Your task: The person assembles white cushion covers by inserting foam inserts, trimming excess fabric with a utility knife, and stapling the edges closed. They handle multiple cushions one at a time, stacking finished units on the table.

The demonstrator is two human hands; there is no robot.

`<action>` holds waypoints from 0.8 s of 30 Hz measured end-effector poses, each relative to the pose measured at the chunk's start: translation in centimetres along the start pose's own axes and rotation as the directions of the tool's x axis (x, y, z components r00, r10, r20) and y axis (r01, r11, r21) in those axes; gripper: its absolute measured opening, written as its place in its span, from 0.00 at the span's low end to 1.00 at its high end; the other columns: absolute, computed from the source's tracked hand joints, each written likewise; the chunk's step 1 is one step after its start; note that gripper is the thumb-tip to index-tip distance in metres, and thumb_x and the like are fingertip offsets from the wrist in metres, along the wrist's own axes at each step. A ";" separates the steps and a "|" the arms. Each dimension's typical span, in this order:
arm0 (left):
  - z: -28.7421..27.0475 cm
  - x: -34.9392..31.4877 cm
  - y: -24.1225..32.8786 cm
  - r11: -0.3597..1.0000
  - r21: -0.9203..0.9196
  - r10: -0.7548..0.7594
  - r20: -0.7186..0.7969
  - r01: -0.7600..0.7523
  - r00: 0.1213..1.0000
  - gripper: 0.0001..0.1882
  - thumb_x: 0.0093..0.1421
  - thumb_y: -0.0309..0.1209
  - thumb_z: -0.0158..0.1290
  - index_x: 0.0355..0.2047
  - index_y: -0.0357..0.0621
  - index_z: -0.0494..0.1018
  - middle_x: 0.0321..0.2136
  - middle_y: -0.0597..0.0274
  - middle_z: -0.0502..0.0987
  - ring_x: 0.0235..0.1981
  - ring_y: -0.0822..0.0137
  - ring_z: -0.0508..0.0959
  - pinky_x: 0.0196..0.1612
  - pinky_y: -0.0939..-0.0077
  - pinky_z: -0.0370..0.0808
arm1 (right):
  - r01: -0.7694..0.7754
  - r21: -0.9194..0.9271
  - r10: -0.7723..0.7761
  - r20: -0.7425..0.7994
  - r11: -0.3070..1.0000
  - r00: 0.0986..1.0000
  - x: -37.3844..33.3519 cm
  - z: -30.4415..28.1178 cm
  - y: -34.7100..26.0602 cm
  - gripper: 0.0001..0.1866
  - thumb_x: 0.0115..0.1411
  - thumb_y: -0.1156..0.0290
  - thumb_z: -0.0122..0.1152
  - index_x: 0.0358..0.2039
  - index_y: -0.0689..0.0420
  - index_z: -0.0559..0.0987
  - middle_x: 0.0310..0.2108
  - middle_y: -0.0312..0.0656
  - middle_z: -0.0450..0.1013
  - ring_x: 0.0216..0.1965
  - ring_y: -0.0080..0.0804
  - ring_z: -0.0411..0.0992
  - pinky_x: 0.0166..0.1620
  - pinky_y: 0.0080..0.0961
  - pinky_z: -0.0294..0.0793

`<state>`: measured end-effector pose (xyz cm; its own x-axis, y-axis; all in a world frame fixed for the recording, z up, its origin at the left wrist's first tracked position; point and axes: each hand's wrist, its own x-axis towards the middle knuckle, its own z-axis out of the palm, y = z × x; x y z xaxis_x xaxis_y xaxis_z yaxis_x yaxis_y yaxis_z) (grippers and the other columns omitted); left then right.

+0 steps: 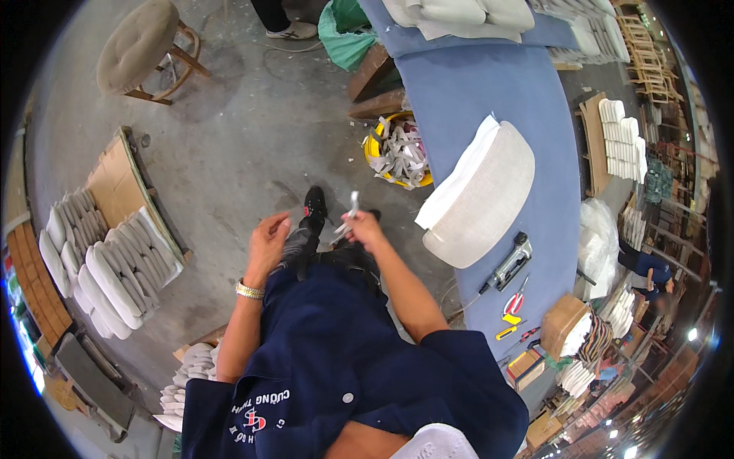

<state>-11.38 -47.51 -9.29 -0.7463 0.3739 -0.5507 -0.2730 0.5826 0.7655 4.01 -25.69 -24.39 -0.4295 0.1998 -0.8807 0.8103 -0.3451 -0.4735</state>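
My right hand (365, 231) is closed around a pale, narrow fabric strip (354, 202), whose ends stick out above and below the fingers. My left hand (269, 240), with a gold watch (249, 290) on the wrist, hovers in front of my waist. Its fingers are loosely bent and nothing shows in them. To the right, on the blue-covered table (428, 73), lies a curved padded panel (489, 203) in light grey fabric with a white edge along its left side. A yellow tub (370, 151) of fabric scraps (403, 151) stands on the floor beside the table.
On the table lie a staple gun (511, 262), red-handled scissors (513, 306), a yellow screwdriver (506, 333) and a small box (526, 369). Padded pieces (122, 268) are stacked at left. A round stool (138, 47) and green sack (342, 34) stand farther off.
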 end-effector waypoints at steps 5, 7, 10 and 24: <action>-2.8 -1.1 -1.1 0.998 0.034 -0.054 -0.070 0.057 0.996 0.20 0.69 0.39 0.56 0.54 0.37 0.79 0.40 0.54 0.85 0.43 0.67 0.82 0.49 0.72 0.77 | 0.119 0.188 -0.014 -0.482 0.975 0.876 7.1 -9.0 -3.3 0.19 0.68 0.59 0.61 0.52 0.59 0.77 0.32 0.41 0.78 0.27 0.29 0.76 0.27 0.26 0.77; -3.2 -1.2 -0.8 0.997 0.049 -0.064 -0.034 0.065 0.997 0.21 0.68 0.39 0.57 0.54 0.35 0.78 0.44 0.50 0.85 0.46 0.64 0.84 0.51 0.71 0.78 | 0.130 -0.066 -0.140 -0.675 0.989 0.725 9.3 -11.0 -2.6 0.28 0.65 0.55 0.65 0.57 0.61 0.74 0.38 0.43 0.78 0.31 0.28 0.76 0.34 0.28 0.77; -2.6 -0.6 -1.9 0.993 0.097 -0.062 0.007 0.061 0.998 0.21 0.68 0.39 0.57 0.53 0.35 0.78 0.44 0.49 0.85 0.46 0.61 0.85 0.51 0.69 0.78 | 0.135 -0.348 -0.316 -0.540 0.928 0.780 8.5 -10.0 -1.9 0.28 0.65 0.56 0.65 0.59 0.60 0.73 0.37 0.40 0.79 0.33 0.25 0.78 0.38 0.27 0.76; 3.9 6.2 -0.2 0.886 0.214 0.331 0.331 -0.412 0.884 0.21 0.65 0.46 0.54 0.49 0.47 0.80 0.45 0.48 0.83 0.47 0.46 0.82 0.53 0.56 0.78 | 0.255 0.004 -0.228 -0.437 0.967 0.870 -7.7 -6.9 11.6 0.12 0.69 0.65 0.58 0.40 0.60 0.83 0.29 0.39 0.78 0.25 0.26 0.76 0.28 0.25 0.76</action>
<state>-13.59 -42.48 -14.21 -0.5485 0.7622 -0.3438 0.1955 0.5167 0.8336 19.48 -24.89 -23.01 -0.3842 0.6531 -0.6525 0.6723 -0.2865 -0.6826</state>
